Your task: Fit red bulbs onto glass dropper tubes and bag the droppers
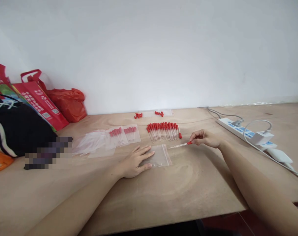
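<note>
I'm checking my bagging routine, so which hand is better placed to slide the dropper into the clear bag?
Right. The right hand already pinches the dropper by its red bulb, tip toward the zip bag. The left hand lies flat on the bag, pinning it.

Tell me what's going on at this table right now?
A person sits at a wooden table. The left hand lies flat on an empty clear zip bag, pinning it down. The right hand pinches one red-bulbed dropper by its bulb, tip towards the bag. Behind them lies a row of droppers, and to its left, filled bags.
</note>
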Available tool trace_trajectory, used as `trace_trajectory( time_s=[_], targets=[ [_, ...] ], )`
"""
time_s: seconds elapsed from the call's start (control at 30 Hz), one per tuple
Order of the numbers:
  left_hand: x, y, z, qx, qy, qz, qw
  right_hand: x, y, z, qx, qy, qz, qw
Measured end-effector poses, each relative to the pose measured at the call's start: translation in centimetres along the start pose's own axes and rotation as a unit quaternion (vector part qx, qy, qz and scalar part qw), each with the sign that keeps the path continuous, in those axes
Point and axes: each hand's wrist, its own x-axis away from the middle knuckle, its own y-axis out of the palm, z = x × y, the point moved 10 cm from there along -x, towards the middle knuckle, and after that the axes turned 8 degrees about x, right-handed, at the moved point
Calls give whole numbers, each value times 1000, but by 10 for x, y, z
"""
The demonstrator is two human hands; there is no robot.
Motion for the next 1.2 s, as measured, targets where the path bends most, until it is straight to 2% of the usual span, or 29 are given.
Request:
trace_trajectory(
  time_s=[0.3, 0.6, 0.8, 0.97, 1.07, 1.2],
  targets=[
    [0, 0, -1, 5, 5, 3, 1000, 3, 3, -4, 11, 17, -15, 1000],
    [0, 1, -1, 4, 4, 3, 1000, -10, 45, -13, -42, -12, -65, 997],
    [0, 2, -1, -3, -3, -3, 1000, -16, 83, -31, -89, -56, -93, 990],
    [0, 2, -2, -3, -5, -3, 1000, -14, 110, -46, -145, -54, -106, 982],
    [0, 2, -2, -4, -5, -3, 1000, -11, 118, -51, -145, -51, -110, 982],
    [0, 1, -1, -5, -1, 2, 1000, -10, 119, -58, -180, -82, -109, 974]
  ],
)
